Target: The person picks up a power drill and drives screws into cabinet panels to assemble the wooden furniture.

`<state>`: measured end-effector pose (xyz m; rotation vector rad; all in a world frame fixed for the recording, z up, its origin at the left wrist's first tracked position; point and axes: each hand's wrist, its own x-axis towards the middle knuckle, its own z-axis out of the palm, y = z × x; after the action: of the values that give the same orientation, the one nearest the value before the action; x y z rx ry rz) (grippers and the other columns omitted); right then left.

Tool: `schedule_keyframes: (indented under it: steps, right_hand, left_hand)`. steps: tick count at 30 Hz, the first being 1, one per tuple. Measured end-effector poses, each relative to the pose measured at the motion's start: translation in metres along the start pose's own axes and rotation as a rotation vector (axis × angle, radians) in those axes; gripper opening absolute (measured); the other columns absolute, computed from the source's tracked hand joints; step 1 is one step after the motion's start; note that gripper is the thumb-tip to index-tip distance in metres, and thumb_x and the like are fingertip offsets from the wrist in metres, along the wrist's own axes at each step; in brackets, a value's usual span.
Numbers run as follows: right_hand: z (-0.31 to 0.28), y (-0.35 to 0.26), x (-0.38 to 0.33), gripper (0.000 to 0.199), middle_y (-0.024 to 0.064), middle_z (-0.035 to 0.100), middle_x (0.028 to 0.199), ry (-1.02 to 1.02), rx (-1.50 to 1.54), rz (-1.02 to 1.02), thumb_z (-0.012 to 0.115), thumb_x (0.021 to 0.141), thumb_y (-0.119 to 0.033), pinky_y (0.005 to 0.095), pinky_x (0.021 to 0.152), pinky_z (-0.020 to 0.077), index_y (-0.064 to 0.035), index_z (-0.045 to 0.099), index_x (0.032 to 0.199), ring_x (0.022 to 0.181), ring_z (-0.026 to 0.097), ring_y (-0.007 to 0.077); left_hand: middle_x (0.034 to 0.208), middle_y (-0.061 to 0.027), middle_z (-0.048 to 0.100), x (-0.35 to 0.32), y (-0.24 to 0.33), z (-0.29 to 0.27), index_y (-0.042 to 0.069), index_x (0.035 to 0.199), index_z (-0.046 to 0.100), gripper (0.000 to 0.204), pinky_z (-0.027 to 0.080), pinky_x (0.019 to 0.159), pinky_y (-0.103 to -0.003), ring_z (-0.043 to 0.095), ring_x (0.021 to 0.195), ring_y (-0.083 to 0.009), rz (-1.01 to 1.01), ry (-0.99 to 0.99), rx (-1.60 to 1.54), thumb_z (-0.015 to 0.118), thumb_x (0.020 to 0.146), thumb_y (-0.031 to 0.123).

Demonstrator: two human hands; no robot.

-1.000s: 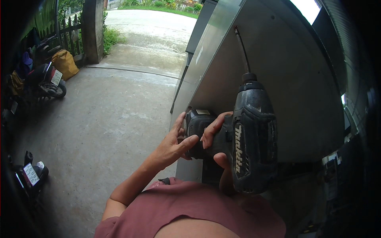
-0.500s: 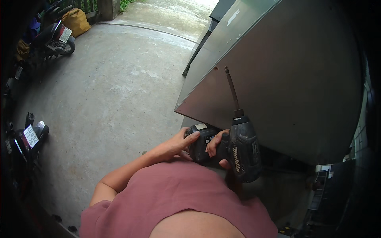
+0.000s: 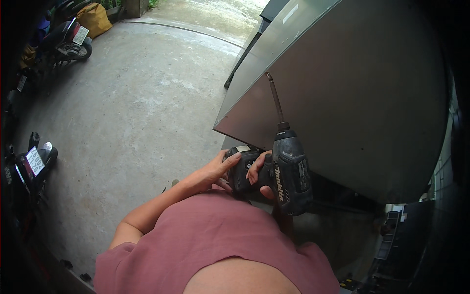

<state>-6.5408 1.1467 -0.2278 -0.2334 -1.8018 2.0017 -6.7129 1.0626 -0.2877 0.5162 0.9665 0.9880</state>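
A dark cordless driver (image 3: 292,171) points up and away from me, its long bit (image 3: 275,100) ending on the face of a large grey sheet-metal cabinet (image 3: 357,98). My right hand (image 3: 258,172) is wrapped around the driver's handle, fingers and thumb showing on either side. My left hand (image 3: 214,172) rests against the battery pack (image 3: 242,164) at the handle's foot, fingers spread over its side. Both hands sit just above my pink shirt, below the cabinet's lower corner.
Bare concrete floor (image 3: 132,108) spreads to the left. Parked motorbikes stand along the left edge (image 3: 68,41) and lower left (image 3: 32,164), with a yellow bag (image 3: 94,18) at the top. Dark shelving (image 3: 396,240) sits under the cabinet at lower right.
The view has tilted down and pulled back, so the driver looks smaller and lower in the picture. Both hands keep their hold and the bit stays against the metal panel.
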Motion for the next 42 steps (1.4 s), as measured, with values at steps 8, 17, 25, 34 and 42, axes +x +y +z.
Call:
schedule_keyframes:
  steps: [8, 17, 25, 34, 42]
  right_hand:
    - [-0.006, 0.004, -0.001, 0.049, 0.0100, 0.055, 0.084, -0.064, -0.091, -0.003, 0.072, 0.075, -0.006, 0.0355, 0.079, 0.0469, -0.0049, 0.041, 0.113, 0.082, 0.056, 0.0177]
    - [0.001, 0.011, -0.005, 0.047, 0.0101, 0.054, 0.089, -0.032, -0.152, 0.006, 0.067, 0.077, -0.004, 0.0360, 0.086, 0.0445, -0.0046, 0.039, 0.114, 0.087, 0.055, 0.0175]
    - [0.022, 0.008, -0.005, 0.043, 0.0102, 0.055, 0.089, 0.183, -0.111, 0.064, 0.064, 0.076, -0.003, 0.0381, 0.091, 0.0420, -0.0031, 0.041, 0.112, 0.089, 0.054, 0.0185]
    - [0.018, 0.045, -0.035, 0.041, 0.0086, 0.054, 0.089, 0.137, -0.108, 0.208, 0.064, 0.074, 0.001, 0.0366, 0.089, 0.0426, -0.0047, 0.044, 0.110, 0.090, 0.054, 0.0181]
    - [0.006, 0.089, -0.037, 0.037, 0.0057, 0.055, 0.086, 0.116, -0.076, 0.334, 0.063, 0.075, 0.001, 0.0330, 0.083, 0.0443, -0.0051, 0.046, 0.107, 0.087, 0.054, 0.0154]
  left_hand:
    - [0.118, -0.0219, 0.045, 0.015, -0.014, -0.010, 0.000, 0.135, 0.023, 0.091, 0.056, 0.068, -0.034, 0.061, 0.089, -0.0268, 0.002, -0.060, 0.035, 0.049, 0.081, 0.068]
    - [0.117, -0.0213, 0.045, 0.019, -0.016, -0.010, 0.000, 0.135, 0.024, 0.090, 0.056, 0.067, -0.033, 0.060, 0.086, -0.0252, 0.032, -0.011, 0.043, 0.049, 0.081, 0.067]
    - [0.120, -0.0230, 0.045, 0.022, -0.021, -0.017, 0.002, 0.139, 0.021, 0.093, 0.055, 0.066, -0.033, 0.057, 0.093, -0.0262, 0.015, 0.041, 0.053, 0.052, 0.079, 0.066]
    - [0.115, -0.0149, 0.046, 0.015, -0.047, -0.016, 0.011, 0.135, 0.025, 0.075, 0.048, 0.061, -0.027, 0.055, 0.073, -0.0171, -0.257, 0.094, 0.002, 0.051, 0.083, 0.059]
    - [0.084, -0.0013, 0.058, 0.039, -0.099, -0.031, 0.014, 0.098, 0.055, 0.034, 0.043, 0.061, -0.030, 0.053, 0.081, -0.0152, -0.426, 0.110, -0.310, 0.047, 0.088, 0.046]
